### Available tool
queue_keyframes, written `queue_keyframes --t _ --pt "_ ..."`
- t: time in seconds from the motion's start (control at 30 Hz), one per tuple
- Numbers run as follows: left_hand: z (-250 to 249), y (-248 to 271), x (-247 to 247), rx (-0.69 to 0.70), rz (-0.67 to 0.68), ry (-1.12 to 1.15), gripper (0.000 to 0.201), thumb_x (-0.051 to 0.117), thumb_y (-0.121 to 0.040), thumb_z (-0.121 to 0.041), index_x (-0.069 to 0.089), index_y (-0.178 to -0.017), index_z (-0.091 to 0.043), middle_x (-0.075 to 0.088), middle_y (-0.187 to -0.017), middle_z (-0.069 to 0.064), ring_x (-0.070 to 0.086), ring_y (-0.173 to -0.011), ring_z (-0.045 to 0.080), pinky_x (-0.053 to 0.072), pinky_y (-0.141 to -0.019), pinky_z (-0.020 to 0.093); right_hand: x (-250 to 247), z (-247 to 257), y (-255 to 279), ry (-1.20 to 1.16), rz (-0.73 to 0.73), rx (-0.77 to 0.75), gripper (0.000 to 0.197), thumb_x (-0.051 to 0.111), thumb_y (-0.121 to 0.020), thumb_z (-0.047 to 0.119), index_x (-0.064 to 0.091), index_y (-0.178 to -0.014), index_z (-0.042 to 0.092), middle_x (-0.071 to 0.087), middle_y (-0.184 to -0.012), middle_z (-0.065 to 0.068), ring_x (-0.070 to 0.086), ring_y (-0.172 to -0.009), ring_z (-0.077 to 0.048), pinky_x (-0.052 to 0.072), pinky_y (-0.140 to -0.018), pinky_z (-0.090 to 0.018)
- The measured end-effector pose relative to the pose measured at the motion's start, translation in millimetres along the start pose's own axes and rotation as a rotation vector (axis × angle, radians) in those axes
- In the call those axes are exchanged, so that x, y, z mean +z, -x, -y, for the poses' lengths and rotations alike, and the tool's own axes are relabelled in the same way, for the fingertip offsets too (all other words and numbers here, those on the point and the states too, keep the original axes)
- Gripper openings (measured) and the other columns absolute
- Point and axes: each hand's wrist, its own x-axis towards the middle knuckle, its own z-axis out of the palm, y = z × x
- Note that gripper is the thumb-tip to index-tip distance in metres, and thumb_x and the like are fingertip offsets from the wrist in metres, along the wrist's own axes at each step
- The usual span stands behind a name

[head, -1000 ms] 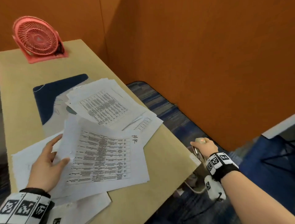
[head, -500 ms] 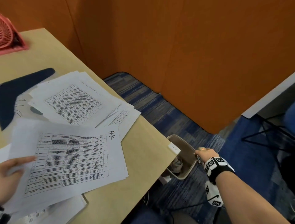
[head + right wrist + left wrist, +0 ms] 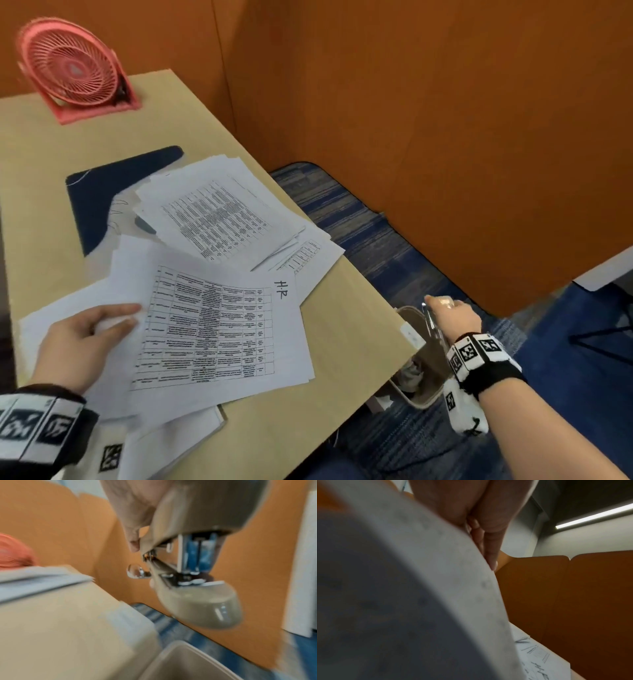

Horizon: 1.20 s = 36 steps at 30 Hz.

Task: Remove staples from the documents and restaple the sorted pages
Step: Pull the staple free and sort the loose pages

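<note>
Two loose heaps of printed pages cover the middle of the desk [image 3: 44, 164]. On the near heap lies a sheet with a table [image 3: 219, 329] and the handwritten letters "HR" at its far right corner, and the person's left hand [image 3: 82, 337] rests flat on the left part of it, fingers straight and pressing on the paper [image 3: 402, 588], which fills most of the left wrist view. The far heap of pages [image 3: 219, 212] lies fanned out and partly overlaps a dark blue mat [image 3: 99, 188]. A pink desk fan [image 3: 73, 68] stands at the far left of the desk, against the orange partition [image 3: 445, 137]. Off the right edge of the desk, the right hand [image 3: 452, 317] is curled around a beige stapler [image 3: 197, 574] and holds it above a beige waste bin [image 3: 428, 399] that stands on the blue carpet just beside the desk. In the right wrist view, which is blurred, the stapler's two halves stand apart, its metal parts showing between them, with the bin's rim [image 3: 197, 650] below and the desk corner to the left.
</note>
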Motion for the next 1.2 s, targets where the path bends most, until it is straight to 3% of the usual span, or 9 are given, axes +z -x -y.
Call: queue_keyframes --t 0.1,0.23,0.33,0.4,0.47,0.57,0.7,1.0,1.2 --pt "-29 8 10 0.017 0.001 0.074 0.014 0.066 -0.082 -0.005 0.067 -0.086 -0.019 0.061 -0.074 -0.002 0.053 -0.068 0.002 0.035 -0.061 -0.001 11 63 35 -0.051 0.045 -0.223 0.049 0.060 -0.086 0.042 0.055 -0.115 0.002 0.060 -0.112 -0.019 0.053 -0.097 -0.032 0.039 -0.082 -0.033" --pt "-34 13 11 0.010 0.018 0.226 0.023 0.064 -0.082 -0.001 0.064 -0.081 -0.024 0.060 -0.082 0.000 0.045 -0.071 0.011 0.033 -0.063 0.016 43 138 108 -0.063 0.291 -0.553 0.032 0.067 -0.085 0.026 0.054 -0.110 0.010 0.058 -0.095 -0.003 0.055 -0.087 -0.020 0.040 -0.075 -0.024" --pt "-30 15 9 -0.055 0.018 0.346 0.026 0.066 -0.081 -0.001 0.060 -0.084 -0.027 0.055 -0.088 0.006 0.044 -0.078 0.016 0.035 -0.067 0.020 74 167 163 -0.080 0.485 -0.734 0.023 0.073 -0.078 0.020 0.056 -0.093 0.017 0.058 -0.077 0.003 0.052 -0.059 -0.008 0.036 -0.044 -0.011" --pt "-32 18 7 -0.090 0.041 0.435 0.029 0.067 -0.080 -0.004 0.058 -0.094 -0.029 0.056 -0.080 0.012 0.052 -0.074 0.022 0.042 -0.068 0.029 97 180 192 -0.044 0.570 -0.843 0.023 0.075 -0.076 0.021 0.059 -0.091 0.016 0.057 -0.073 0.006 0.048 -0.053 -0.006 0.033 -0.037 -0.010" --pt "-33 21 5 -0.106 0.029 0.469 0.039 0.061 -0.084 0.001 0.053 -0.109 -0.029 0.063 -0.066 0.004 0.060 -0.061 0.017 0.049 -0.061 0.022 116 190 214 0.016 0.597 -0.957 0.029 0.075 -0.076 0.022 0.060 -0.100 0.014 0.057 -0.078 0.006 0.052 -0.062 -0.010 0.037 -0.047 -0.011" --pt "-34 21 6 -0.125 -0.001 0.464 0.047 0.060 -0.086 -0.001 0.048 -0.121 -0.030 0.065 -0.077 0.005 0.064 -0.064 0.002 0.052 -0.066 0.015 134 197 228 0.044 0.576 -1.041 0.041 0.073 -0.078 0.023 0.052 -0.112 0.014 0.059 -0.095 0.000 0.052 -0.085 -0.015 0.038 -0.070 -0.022" --pt "-27 18 0 -0.215 -0.014 0.446 0.033 0.060 -0.086 -0.003 0.057 -0.117 -0.014 0.067 -0.096 0.022 0.065 -0.090 0.031 0.050 -0.091 0.047 152 198 203 0.096 0.457 -0.988 0.045 0.070 -0.083 0.023 0.047 -0.119 0.012 0.059 -0.108 -0.007 0.054 -0.096 -0.021 0.041 -0.079 -0.025" --pt "-7 8 -3 -0.269 -0.055 0.318 0.020 0.059 -0.087 -0.005 0.066 -0.106 -0.005 0.070 -0.098 0.009 0.066 -0.094 0.025 0.049 -0.089 0.034 178 166 110 0.654 0.281 -0.708 0.040 0.057 -0.091 0.018 0.044 -0.127 0.005 0.056 -0.123 -0.016 0.055 -0.111 -0.029 0.045 -0.081 -0.029" --pt "2 2 2 -0.294 -0.040 0.327 0.020 0.061 -0.086 -0.006 0.067 -0.106 -0.005 0.071 -0.097 0.008 0.067 -0.089 0.024 0.051 -0.086 0.034 188 170 117 0.660 0.252 -0.855 0.043 0.050 -0.096 0.025 0.044 -0.136 0.011 0.045 -0.133 -0.010 0.042 -0.124 -0.026 0.039 -0.101 -0.034"
